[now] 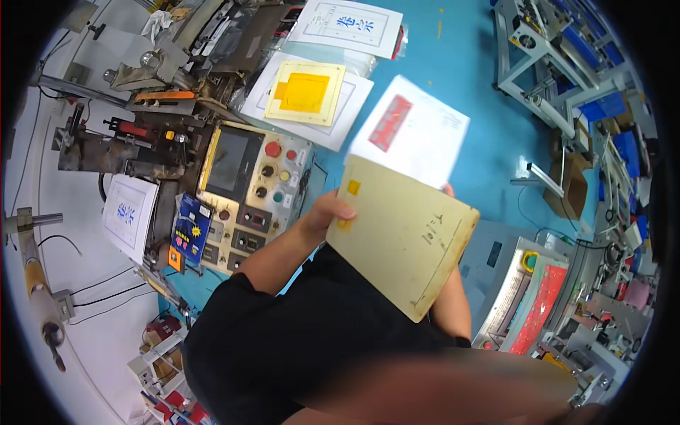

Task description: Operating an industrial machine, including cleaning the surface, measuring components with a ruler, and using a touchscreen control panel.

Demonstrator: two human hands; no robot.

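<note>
My left hand [330, 212] is closed on the left edge of a stiff beige board [404, 234], its thumb lying on the face. The board is tilted in front of my chest and has small yellow tape pieces and handwritten marks. Behind its far edge shows a white paper sheet [439, 134] with a red patterned patch, slightly blurred. My right forearm passes behind the board. Only a fingertip of my right hand [449, 190] shows, at the sheet's edge by the board; the rest is hidden.
To the left stands a machine with a control panel [273, 170] of buttons and a dark screen. Beyond it lie white printed sheets [358, 95] under a cream plate with a yellow square [304, 92]. A metal frame [538, 78] stands far right; a machine with a red strip [540, 308] is nearer.
</note>
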